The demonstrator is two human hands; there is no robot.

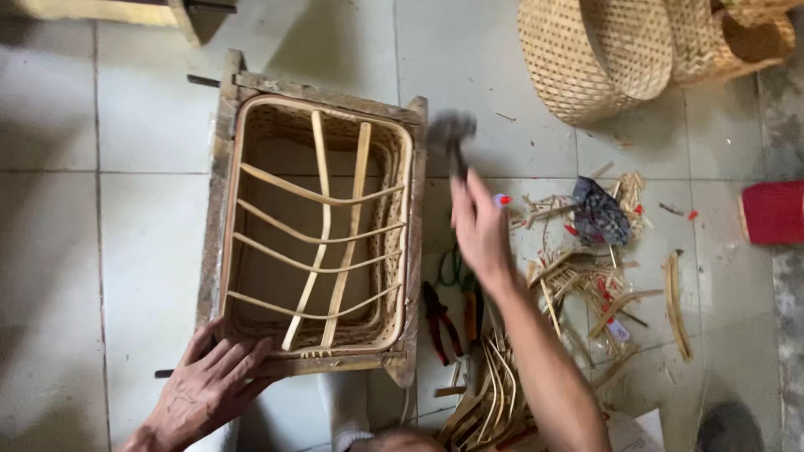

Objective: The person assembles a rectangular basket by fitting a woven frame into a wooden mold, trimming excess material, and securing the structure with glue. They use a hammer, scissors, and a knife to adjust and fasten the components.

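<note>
The left hand lay spread flat, fingers wide, on the near left corner of a wooden frame that stood on the tiled floor. Inside the frame sat a rectangular woven basket, open side up, its hollow crossed by two long bamboo slats and several bowed thinner ones; nothing else lay in it. Just right of the frame, red-handled pliers and a green cord lay on the floor, partly hidden by the right forearm. The right hand was closed around the handle of a hammer, whose head was blurred above the frame's far right corner. Farther right, a heap of bamboo strips and offcuts covered the tiles, with a dark crumpled object on top that was hard to make out. At the upper right, round woven baskets were cut off by the edge, as was a red object at the far right.
</note>
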